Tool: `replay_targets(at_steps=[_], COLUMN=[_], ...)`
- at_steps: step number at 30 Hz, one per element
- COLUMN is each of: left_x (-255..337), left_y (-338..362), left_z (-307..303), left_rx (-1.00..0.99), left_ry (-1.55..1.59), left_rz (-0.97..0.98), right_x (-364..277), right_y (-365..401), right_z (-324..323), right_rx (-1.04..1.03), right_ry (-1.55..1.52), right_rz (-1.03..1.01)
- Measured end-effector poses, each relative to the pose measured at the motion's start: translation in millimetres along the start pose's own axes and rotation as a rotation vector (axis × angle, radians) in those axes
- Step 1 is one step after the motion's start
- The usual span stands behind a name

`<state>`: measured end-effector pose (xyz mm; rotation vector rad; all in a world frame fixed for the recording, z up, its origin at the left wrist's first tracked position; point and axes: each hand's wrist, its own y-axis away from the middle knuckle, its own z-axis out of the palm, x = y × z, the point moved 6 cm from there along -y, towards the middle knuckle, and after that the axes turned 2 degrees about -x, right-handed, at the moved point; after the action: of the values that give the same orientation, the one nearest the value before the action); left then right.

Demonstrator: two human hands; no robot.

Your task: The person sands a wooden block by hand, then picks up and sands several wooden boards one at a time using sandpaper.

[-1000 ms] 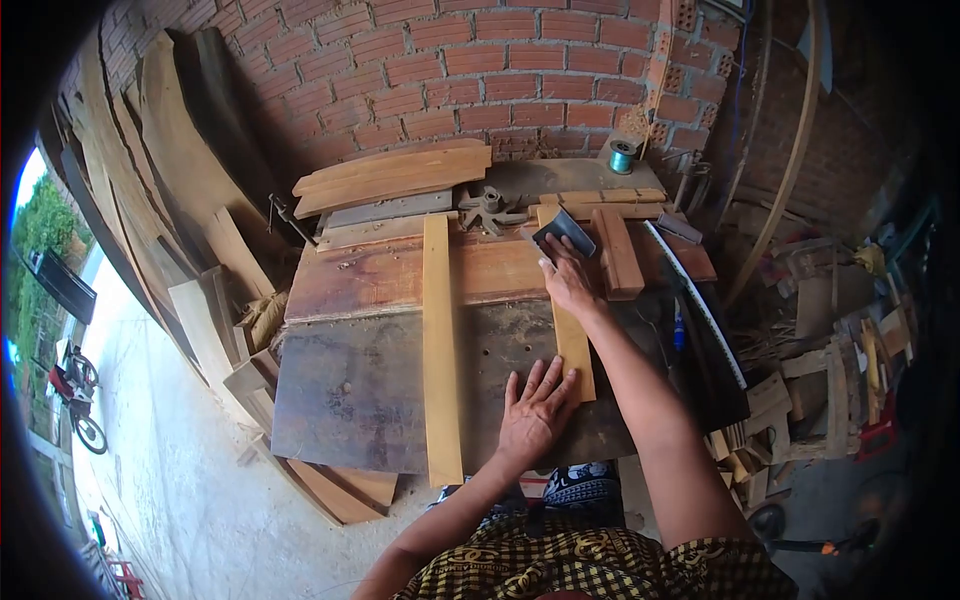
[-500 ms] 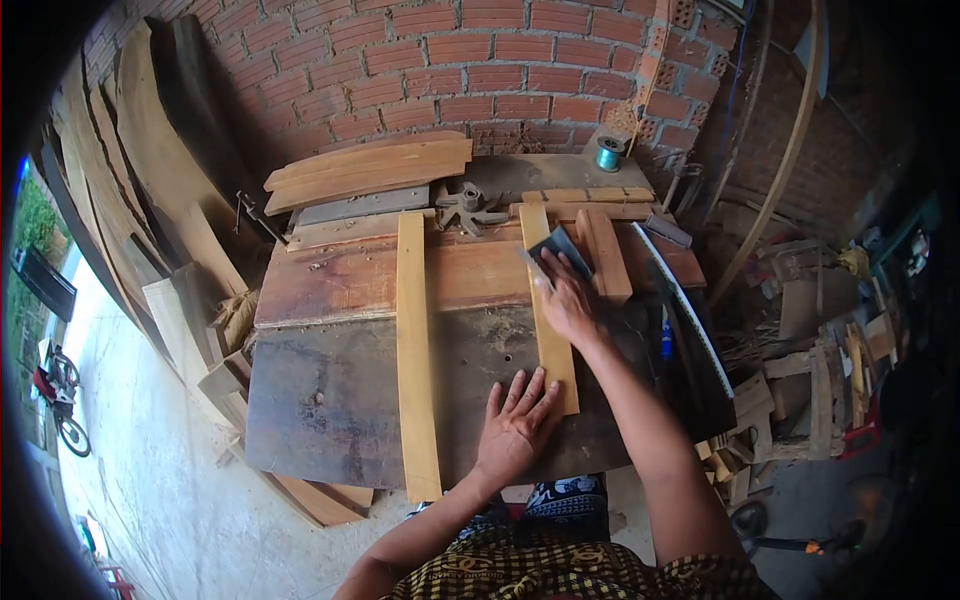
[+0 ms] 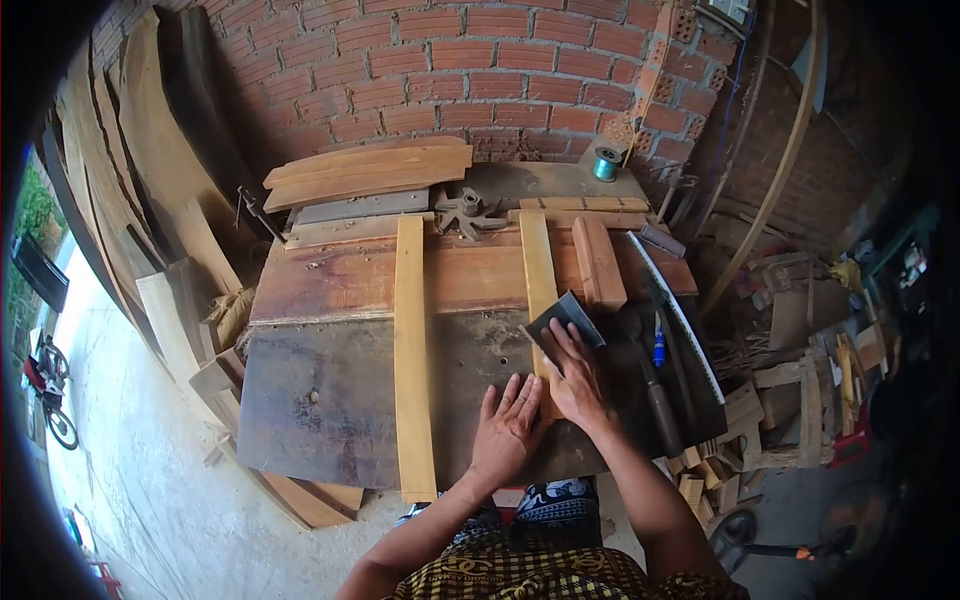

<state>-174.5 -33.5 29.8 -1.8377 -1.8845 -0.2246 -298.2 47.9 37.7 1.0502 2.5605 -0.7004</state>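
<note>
A narrow yellow wooden strip point(image 3: 537, 250) lies lengthwise on the workbench, its near part covered by my hands. My right hand point(image 3: 575, 375) presses a dark sheet of sandpaper point(image 3: 566, 318) flat against that strip, about midway along it. Beside it, my left hand point(image 3: 507, 432) rests with fingers spread, fingertips at the strip's left edge near the front end. It holds nothing. A second yellow strip point(image 3: 411, 350) lies roughly parallel to the left, untouched. Right of the worked strip sits a reddish wooden block point(image 3: 599, 265).
On the bench's right are a toothed saw blade point(image 3: 680, 320), a blue pen point(image 3: 659, 340) and a dark-handled tool point(image 3: 662, 415). Further back stand a metal star-shaped knob point(image 3: 467, 213), a spool of teal line point(image 3: 606, 165) and stacked boards point(image 3: 370, 170). Tall planks point(image 3: 165, 130) lean at left.
My right hand has slid the sandpaper along the strip toward me, from near its far end to about its middle. My left hand stays at the near end.
</note>
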Motion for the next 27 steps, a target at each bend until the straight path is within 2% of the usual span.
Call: replay_targets(at_steps=[3, 9, 12, 13, 14, 16, 20, 22, 23, 25, 27], left_x=[2, 1, -3, -2, 0, 0, -5, -8, -5, -5, -5], left_y=[1, 0, -1, -1, 1, 2, 1, 3, 0, 2, 2], left_z=[2, 0, 1, -1, 0, 3, 5, 11, 6, 9, 6], left_rx=[-0.016, 0.001, 0.029, 0.033, 0.025, 0.011, 0.074, 0.036, -0.043, -0.008, 0.042], left_ry=[0.016, -0.001, -0.013, -0.005, 0.011, 0.075, -0.029, -0.031, -0.008, 0.014, 0.012], left_rz=[-0.005, 0.02, 0.026, 0.024, 0.021, -0.014, -0.03, -0.025, -0.044, -0.027, -0.016], right_x=[6, 42, 39, 37, 40, 31, -4, -27, -35, -29, -15], right_y=[-17, -188, -217, -203, -185, -154, -14, 50, 67, 52, 4], right_z=[1, 41, 49, 42, 43, 34, 6, -9, -14, -11, 0], right_rx=[0.004, 0.097, 0.044, 0.083, 0.058, 0.071, 0.067, -0.017, -0.031, -0.043, 0.011], right_ry=[-0.051, 0.069, 0.191, 0.104, 0.107, 0.102, 0.012, 0.005, 0.002, 0.0, 0.009], right_rz=[0.004, 0.035, 0.069, 0.043, 0.064, -0.024, -0.062, -0.012, -0.029, -0.016, -0.037])
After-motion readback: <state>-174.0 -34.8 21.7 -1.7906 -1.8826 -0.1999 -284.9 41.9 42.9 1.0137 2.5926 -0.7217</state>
